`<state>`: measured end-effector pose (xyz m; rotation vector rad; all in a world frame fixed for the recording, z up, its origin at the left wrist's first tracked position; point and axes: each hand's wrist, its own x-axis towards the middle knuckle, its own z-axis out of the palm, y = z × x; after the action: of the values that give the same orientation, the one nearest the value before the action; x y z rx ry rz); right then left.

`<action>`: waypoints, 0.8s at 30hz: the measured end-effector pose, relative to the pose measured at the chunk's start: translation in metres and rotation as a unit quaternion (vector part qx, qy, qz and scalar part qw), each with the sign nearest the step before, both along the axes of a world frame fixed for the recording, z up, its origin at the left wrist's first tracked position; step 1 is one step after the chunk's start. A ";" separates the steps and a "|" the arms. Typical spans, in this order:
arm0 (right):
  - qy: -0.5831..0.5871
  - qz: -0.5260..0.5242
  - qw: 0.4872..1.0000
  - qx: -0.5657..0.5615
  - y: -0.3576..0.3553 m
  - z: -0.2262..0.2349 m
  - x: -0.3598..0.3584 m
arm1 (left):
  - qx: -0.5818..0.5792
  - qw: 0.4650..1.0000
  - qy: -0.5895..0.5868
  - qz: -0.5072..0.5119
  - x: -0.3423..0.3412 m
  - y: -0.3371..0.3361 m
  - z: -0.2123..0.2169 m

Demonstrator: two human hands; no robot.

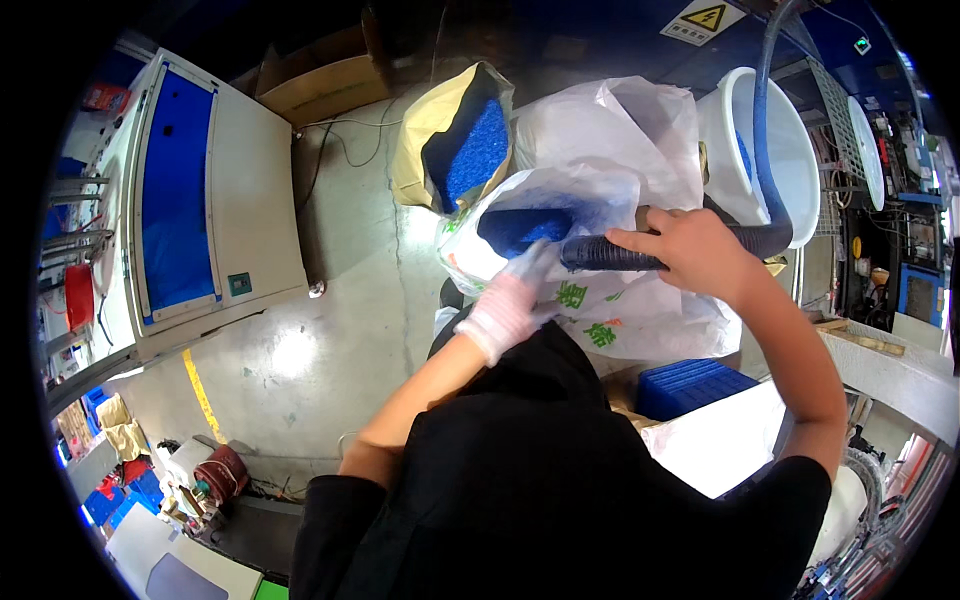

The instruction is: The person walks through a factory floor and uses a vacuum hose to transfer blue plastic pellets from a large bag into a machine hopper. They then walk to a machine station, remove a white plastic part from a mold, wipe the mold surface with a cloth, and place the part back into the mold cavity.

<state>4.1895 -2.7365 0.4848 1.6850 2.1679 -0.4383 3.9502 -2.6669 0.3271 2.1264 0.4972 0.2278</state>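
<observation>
White sack [655, 312]: thin, crumpled, glossy plastic; green print and small orange marks on the near side. Mouth open, facing up, rim slack and uneven. Inner wall smeared blue around the far side.

Blue granules [535, 229]: loose, inside the sack, seen through the mouth. Dark in shadow at left, brighter toward the right. Depth of fill cannot be told.

Black ribbed hose [612, 254]: thick, lying nearly level across the right side of the sack's mouth. Open end points left, near the granules; contact unclear. Right-hand stretch curves upward, bluer in tone there.
</observation>
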 end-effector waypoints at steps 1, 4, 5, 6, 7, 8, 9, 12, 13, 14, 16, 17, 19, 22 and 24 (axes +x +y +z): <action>0.012 -0.008 1.000 0.022 0.000 0.001 0.003 | 0.002 0.998 0.058 -0.024 0.023 -0.002 -0.007; 0.034 -0.065 0.997 0.015 -0.008 0.010 0.013 | -0.026 0.999 0.040 0.012 0.067 0.002 -0.028; 0.047 -0.065 0.996 0.028 -0.009 0.016 0.017 | -0.041 0.998 0.054 0.006 0.075 0.008 -0.031; 0.059 -0.065 0.995 0.041 -0.008 0.022 0.023 | -0.057 0.996 0.067 0.001 0.080 0.011 -0.036; 0.068 -0.068 0.994 0.058 -0.009 0.027 0.027 | -0.045 0.996 0.076 -0.001 0.084 0.012 -0.040; 0.072 -0.075 0.992 0.075 -0.009 0.026 0.028 | -0.033 0.996 0.085 -0.002 0.087 0.012 -0.045; 0.074 -0.078 0.992 0.065 -0.009 0.020 0.032 | -0.022 0.995 0.094 -0.002 0.087 0.012 -0.049; 0.071 -0.078 0.994 0.033 -0.004 -0.004 0.036 | -0.055 0.994 0.098 0.003 0.085 0.015 -0.072; 0.069 -0.073 0.995 0.011 -0.002 -0.014 0.034 | -0.050 0.992 0.113 0.001 0.084 0.016 -0.079; 0.073 -0.061 0.995 0.010 0.001 -0.018 0.032 | -0.072 0.993 0.094 0.012 0.082 0.015 -0.084; 0.070 -0.064 0.995 0.007 0.010 -0.014 0.030 | -0.074 0.995 0.065 0.021 0.080 0.020 -0.086; 0.070 -0.066 0.995 0.002 0.013 -0.009 0.027 | -0.079 0.995 0.052 0.026 0.078 0.021 -0.080; 0.054 -0.057 0.997 0.020 0.023 0.006 0.024 | -0.081 0.994 0.057 0.034 0.079 0.025 -0.068; 0.059 -0.054 0.996 0.046 0.036 0.021 0.024 | -0.094 0.993 0.035 0.057 0.088 0.027 -0.059; 0.061 -0.054 0.996 0.039 0.039 0.016 0.025 | -0.109 0.992 0.035 0.057 0.090 0.030 -0.061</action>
<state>4.2148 -2.6971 0.5009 1.8681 2.2126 -0.5039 4.0401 -2.6373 0.2660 1.8997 0.6549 0.1552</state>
